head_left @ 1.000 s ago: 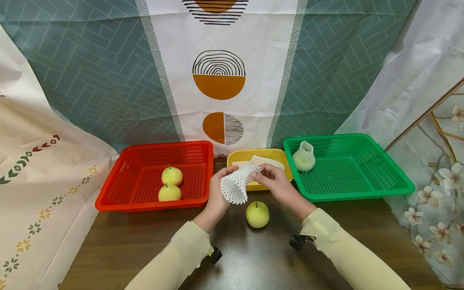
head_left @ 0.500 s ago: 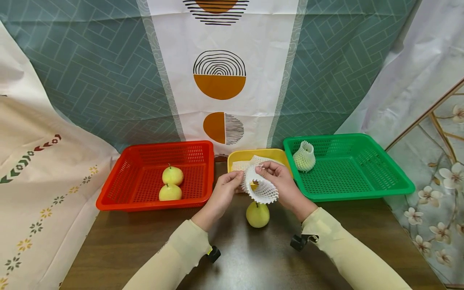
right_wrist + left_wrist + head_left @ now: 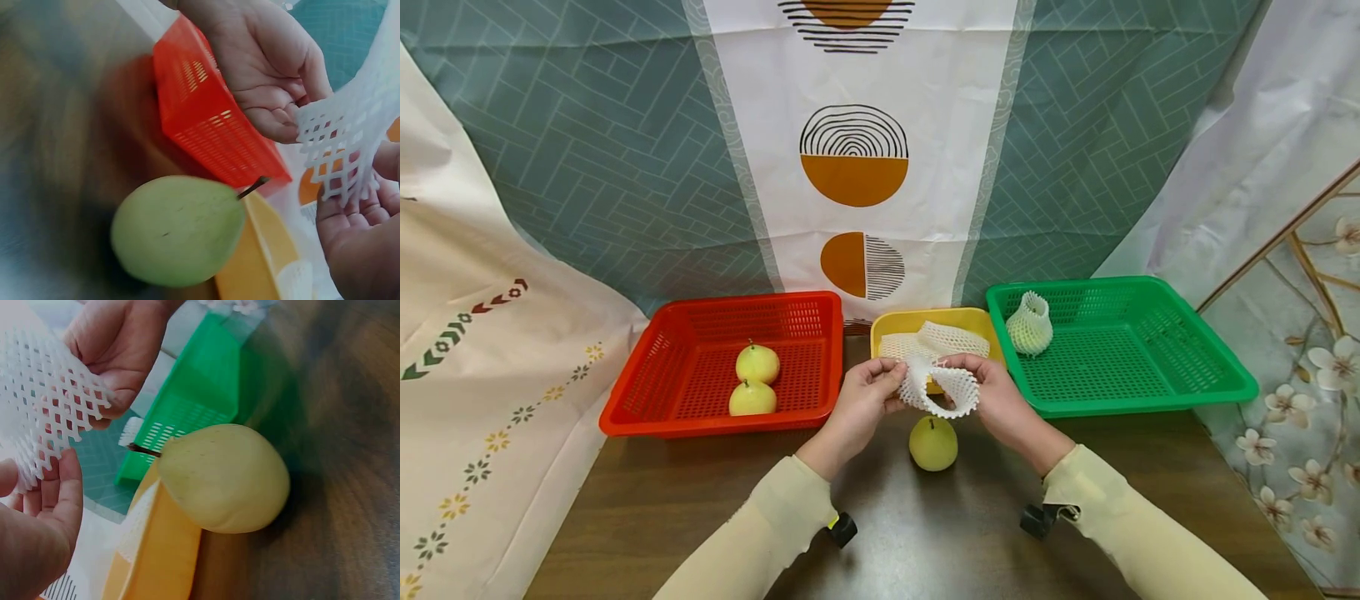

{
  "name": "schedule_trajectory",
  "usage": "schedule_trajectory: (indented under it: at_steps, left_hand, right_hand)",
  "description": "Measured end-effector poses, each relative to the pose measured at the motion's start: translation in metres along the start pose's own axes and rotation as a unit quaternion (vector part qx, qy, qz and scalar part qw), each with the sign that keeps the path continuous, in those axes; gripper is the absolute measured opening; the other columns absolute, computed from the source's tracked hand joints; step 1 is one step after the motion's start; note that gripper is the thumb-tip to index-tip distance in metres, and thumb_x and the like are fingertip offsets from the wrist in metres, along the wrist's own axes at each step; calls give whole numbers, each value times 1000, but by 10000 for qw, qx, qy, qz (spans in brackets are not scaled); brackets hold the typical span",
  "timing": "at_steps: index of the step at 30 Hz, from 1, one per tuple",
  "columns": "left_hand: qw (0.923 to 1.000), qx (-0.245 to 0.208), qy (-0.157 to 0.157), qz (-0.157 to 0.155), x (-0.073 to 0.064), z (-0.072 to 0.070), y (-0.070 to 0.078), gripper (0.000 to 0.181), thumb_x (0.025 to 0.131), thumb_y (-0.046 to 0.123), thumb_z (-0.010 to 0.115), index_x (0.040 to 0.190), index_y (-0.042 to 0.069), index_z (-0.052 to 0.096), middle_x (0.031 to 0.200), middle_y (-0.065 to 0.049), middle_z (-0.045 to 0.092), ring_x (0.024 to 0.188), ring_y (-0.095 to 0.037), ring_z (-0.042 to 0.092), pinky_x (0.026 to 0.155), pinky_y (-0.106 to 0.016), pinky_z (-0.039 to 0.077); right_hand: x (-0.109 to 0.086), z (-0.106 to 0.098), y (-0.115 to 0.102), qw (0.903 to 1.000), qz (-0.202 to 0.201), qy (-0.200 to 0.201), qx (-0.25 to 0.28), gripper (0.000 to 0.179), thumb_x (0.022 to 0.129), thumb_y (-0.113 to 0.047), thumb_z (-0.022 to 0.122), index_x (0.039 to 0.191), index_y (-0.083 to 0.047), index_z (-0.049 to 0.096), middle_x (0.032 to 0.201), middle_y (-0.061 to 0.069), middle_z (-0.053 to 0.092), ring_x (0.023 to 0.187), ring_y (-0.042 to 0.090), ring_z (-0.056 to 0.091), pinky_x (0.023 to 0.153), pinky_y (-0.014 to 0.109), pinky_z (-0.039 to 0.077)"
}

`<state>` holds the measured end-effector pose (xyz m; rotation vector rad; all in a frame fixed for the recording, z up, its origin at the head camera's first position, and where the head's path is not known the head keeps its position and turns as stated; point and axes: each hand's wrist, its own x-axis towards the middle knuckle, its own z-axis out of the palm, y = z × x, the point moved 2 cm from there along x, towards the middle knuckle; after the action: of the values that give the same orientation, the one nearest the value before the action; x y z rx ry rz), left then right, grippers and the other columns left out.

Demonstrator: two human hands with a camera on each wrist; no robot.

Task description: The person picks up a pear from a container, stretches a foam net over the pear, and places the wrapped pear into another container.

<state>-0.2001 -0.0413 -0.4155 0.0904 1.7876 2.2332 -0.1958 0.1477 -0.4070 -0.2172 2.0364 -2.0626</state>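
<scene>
A white foam fruit net (image 3: 916,385) is stretched between both hands, its mesh mouth spread into a round opening. My left hand (image 3: 859,408) pinches its left side, thumb over the edge and fingers beneath. The opposite side is held by my right hand (image 3: 1000,404); the right wrist view shows thumb and fingers on the mesh (image 3: 340,156). Just below the net, a yellow-green pear (image 3: 933,446) stands upright on the table with its stem up, touched by neither hand. In the left wrist view the same pear (image 3: 225,478) appears large.
A red basket (image 3: 647,425) at left holds two pears (image 3: 757,364). Behind my hands, a yellow basket (image 3: 891,321) contains more foam nets (image 3: 955,338). At right, a green basket (image 3: 1150,404) holds a net-wrapped fruit (image 3: 1030,323). Curtains hang behind the wooden table (image 3: 700,500).
The foam net has turned from pointing left to having its mouth face down toward me, and has opened wider. Both hands have come lower, above the pear, which has stayed put.
</scene>
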Motion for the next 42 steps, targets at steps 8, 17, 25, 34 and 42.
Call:
schedule_trajectory:
  at_steps: [8, 17, 25, 34, 42]
  left_hand:
    - [9967, 590, 182, -527, 0, 3, -30, 31, 90, 25, 63, 108, -1, 60, 83, 0, 65, 71, -11, 60, 67, -34, 56]
    - [9911, 964, 75, -914, -4, 0, -57, 29, 90, 25, 62, 107, 1, 62, 89, -3, 65, 72, -12, 59, 63, -30, 56]
    - [9914, 915, 266, -895, -1, -7, -66, 24, 92, 18, 59, 106, -2, 61, 88, -6, 62, 72, -14, 59, 61, -28, 56]
    - [9917, 837, 427, -879, -1, -13, -74, 22, 93, 9, 51, 106, -7, 58, 89, -7, 59, 72, -14, 59, 64, -32, 57]
    - [9914, 714, 486, -980, 0, -16, -83, 22, 94, 9, 49, 108, -7, 56, 88, -7, 59, 70, -14, 61, 65, -34, 58]
  right_hand:
    - [-14, -10, 28, 9940, 937, 294, -488, 27, 89, -16, 59, 115, -9, 59, 89, -1, 60, 78, 13, 57, 68, 30, 51]
    - [-22, -7, 55, 9850, 1574, 499, -507, 36, 85, -2, 53, 120, -2, 55, 111, 11, 63, 87, 19, 62, 73, 35, 55]
    - [-18, 2, 64, 9862, 1489, 689, -213, 30, 85, -3, 49, 114, 0, 54, 100, 8, 64, 85, 17, 57, 69, 31, 52]
    - [-9, 3, 68, 9852, 1404, 897, -402, 23, 90, -13, 58, 110, -1, 56, 90, 4, 62, 77, 14, 56, 66, 28, 49]
    - [0, -4, 78, 9847, 1314, 1002, -555, 27, 90, -11, 57, 114, 1, 58, 91, 4, 64, 75, 11, 58, 65, 26, 51]
